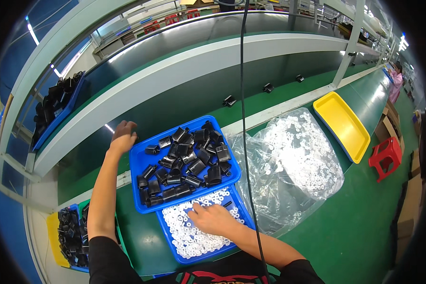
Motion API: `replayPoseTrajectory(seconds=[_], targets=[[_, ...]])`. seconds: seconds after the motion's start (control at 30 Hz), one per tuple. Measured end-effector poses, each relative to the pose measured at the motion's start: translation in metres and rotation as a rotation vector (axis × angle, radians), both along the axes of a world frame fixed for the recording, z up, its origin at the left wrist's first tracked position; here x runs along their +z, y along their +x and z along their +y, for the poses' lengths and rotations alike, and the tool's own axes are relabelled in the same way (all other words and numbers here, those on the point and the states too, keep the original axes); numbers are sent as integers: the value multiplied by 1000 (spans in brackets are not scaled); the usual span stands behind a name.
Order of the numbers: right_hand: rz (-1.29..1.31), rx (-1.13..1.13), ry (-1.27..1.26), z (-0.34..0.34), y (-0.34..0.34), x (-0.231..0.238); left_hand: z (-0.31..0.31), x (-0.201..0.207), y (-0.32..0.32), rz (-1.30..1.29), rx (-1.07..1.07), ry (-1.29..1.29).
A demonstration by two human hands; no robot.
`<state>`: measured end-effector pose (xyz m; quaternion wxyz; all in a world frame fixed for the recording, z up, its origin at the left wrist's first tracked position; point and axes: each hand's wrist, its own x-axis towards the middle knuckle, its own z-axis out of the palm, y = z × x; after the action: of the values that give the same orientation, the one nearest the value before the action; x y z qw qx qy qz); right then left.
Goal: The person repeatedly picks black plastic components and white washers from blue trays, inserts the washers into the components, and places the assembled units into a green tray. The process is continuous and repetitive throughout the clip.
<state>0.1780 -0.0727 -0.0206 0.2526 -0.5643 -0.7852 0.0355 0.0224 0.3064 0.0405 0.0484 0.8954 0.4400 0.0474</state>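
Right hand (212, 219) over rings (187, 241), grasp unclear

Two hands (214, 219) — two central blue trays (194, 197)

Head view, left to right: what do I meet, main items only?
Upper-left blue tray of black parts → left hand → central blue tray of black parts → clear plastic bag of white rings → empty yellow tray → red stool
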Motion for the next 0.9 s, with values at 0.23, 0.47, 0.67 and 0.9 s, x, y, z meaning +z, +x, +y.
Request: replayPoseTrajectory(seconds=[0.23,0.47,0.67,0.9], targets=[[60,18,17,-1,2,-3,-90,28,18,191,-437,9],[83,54,77,1,-4,2,-88,17,14,227,-310,184],[144,63,125,-5,3,4,-172,56,11,-407,-185,353],[315,92,177,5,-7,9,-289,51,-25,-1026,12,-586]])
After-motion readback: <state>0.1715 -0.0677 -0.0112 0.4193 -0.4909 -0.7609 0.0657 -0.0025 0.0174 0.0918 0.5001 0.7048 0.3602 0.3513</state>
